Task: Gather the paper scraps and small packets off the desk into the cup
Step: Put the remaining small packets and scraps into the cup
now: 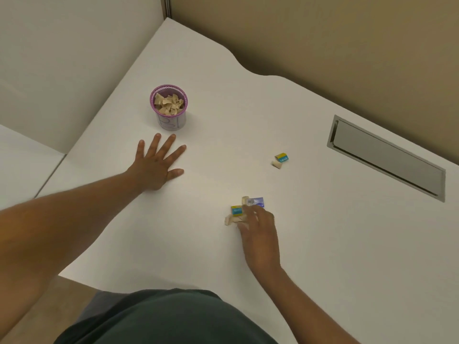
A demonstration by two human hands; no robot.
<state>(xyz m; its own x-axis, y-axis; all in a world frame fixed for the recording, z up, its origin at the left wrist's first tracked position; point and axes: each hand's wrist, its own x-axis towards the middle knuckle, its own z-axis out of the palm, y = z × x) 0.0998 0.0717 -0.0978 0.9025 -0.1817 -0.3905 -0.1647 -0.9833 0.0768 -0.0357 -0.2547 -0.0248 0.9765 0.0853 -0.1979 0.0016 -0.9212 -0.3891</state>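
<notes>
A purple mesh cup [171,120] stands on the white desk [223,120], holding several tan paper scraps [168,103]. My left hand [156,165] lies flat and spread on the desk just in front of the cup, holding nothing. My right hand [258,232] rests with its fingertips on a small pile: a blue-and-yellow packet [236,210], a purple packet [255,201] and tan scraps [231,220]. Whether the fingers grip any of them is unclear. Farther right lie another blue-and-yellow packet [282,157] and a tan scrap [277,165].
A grey metal cable hatch [387,157] is set into the desk at the right. Beige partition walls [323,33] close off the back, and a white panel [62,58] the left. My dark shirt [161,319] fills the bottom edge.
</notes>
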